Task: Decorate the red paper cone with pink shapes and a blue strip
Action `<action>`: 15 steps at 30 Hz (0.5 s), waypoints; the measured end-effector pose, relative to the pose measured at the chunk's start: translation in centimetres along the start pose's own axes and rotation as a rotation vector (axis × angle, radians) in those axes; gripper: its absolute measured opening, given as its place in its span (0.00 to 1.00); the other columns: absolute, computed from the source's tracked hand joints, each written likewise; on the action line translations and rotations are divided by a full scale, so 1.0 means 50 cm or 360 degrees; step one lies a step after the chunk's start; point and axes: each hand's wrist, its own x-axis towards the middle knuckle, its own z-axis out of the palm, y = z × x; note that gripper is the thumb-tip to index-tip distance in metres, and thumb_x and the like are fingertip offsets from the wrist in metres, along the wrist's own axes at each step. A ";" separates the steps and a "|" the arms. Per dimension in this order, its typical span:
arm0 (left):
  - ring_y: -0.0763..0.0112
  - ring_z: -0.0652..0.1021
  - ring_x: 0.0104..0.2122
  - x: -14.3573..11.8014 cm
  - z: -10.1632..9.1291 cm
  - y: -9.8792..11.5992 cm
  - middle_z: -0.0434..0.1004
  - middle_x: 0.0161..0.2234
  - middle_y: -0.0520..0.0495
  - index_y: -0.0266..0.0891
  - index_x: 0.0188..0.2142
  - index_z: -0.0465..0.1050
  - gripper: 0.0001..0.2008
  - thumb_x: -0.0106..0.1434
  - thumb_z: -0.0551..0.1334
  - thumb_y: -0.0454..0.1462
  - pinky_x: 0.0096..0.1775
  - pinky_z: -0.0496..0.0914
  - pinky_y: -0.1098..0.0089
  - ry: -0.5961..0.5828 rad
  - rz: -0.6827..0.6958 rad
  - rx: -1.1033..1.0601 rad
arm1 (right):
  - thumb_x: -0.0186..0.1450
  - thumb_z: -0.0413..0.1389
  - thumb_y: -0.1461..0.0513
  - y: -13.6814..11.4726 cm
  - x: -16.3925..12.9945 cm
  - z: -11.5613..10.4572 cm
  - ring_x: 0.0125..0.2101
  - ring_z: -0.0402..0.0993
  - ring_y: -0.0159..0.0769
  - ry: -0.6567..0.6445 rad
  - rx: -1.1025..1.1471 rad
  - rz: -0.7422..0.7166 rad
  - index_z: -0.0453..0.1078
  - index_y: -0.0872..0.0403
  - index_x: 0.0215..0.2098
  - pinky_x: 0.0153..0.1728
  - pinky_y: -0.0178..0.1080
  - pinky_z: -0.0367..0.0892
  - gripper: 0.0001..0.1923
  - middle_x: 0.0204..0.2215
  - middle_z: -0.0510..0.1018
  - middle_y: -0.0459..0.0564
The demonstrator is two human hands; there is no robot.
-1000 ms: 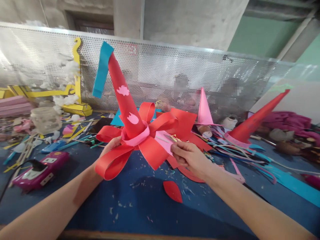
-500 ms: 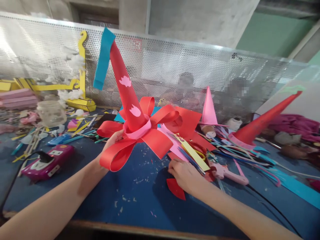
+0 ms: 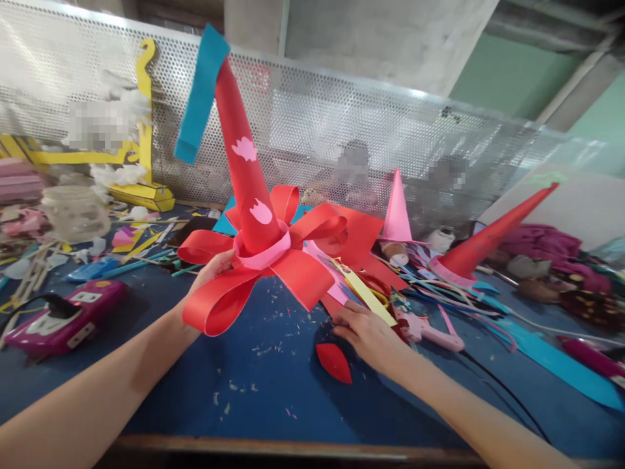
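Observation:
My left hand (image 3: 213, 272) grips the base of a red paper cone hat (image 3: 243, 163) from its left side. The hat has pink cut-outs, a pink band, red looped ribbons round the base, and a blue strip (image 3: 198, 98) folded over its tip. My right hand (image 3: 368, 333) rests by the pile at the right, fingers stretched out beside a yellow strip (image 3: 368, 293) and pink paper (image 3: 329, 273); its fingertips partly overlap the pile. Just below those fingers a red leaf-shaped piece (image 3: 334, 363) lies on the blue table (image 3: 273, 404).
A pink glue gun (image 3: 434, 333) with a black cord lies at right, near a pink cone (image 3: 398, 212) and another red cone (image 3: 493, 238). Left are a purple power strip (image 3: 68, 316), a plastic jar (image 3: 75, 213) and scraps. A perforated metal screen (image 3: 303, 124) stands behind.
My right hand has shifted slightly up and away from the red leaf-shaped piece, which now shows whole. My left hand still holds the hat. The view has swung a little to the right.

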 end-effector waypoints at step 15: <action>0.66 0.83 0.36 -0.004 -0.014 -0.020 0.85 0.36 0.47 0.37 0.39 0.80 0.08 0.60 0.66 0.35 0.40 0.75 0.72 -0.0061 0.0141 0.0269 | 0.72 0.47 0.55 0.024 -0.198 -0.093 0.30 0.73 0.35 -0.0304 0.0438 0.0270 0.67 0.48 0.32 0.32 0.34 0.67 0.13 0.30 0.77 0.45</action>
